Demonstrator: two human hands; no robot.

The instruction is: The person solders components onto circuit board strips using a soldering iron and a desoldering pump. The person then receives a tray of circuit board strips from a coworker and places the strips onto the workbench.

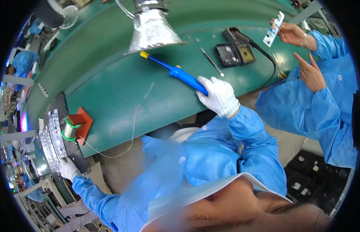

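Observation:
A blue desoldering pump (pixel 183 75) with a yellow tip is wrapped in the fingers of my white-gloved right hand (pixel 218 96). It slants over the green bench, its tip pointing away to the far left. My left hand (pixel 68 169), also gloved, is at the near end of several narrow circuit boards (pixel 56 133) lying side by side at the far left. Its fingertips are too small and partly hidden, so I cannot make out whether they grip a board. Next to the boards a solder spool (pixel 69 130) with green rims sits on an orange-red stand (pixel 85 120).
A foil-wrapped funnel (pixel 153 33) hangs over the back of the bench (pixel 114 104). Tweezers (pixel 212 62) lie near a soldering iron stand (pixel 238 48) with a sponge. At the right, a co-worker's hand (pixel 292 34) holds a circuit board (pixel 273 30). Loose solder wire (pixel 133 131) loops past the front edge.

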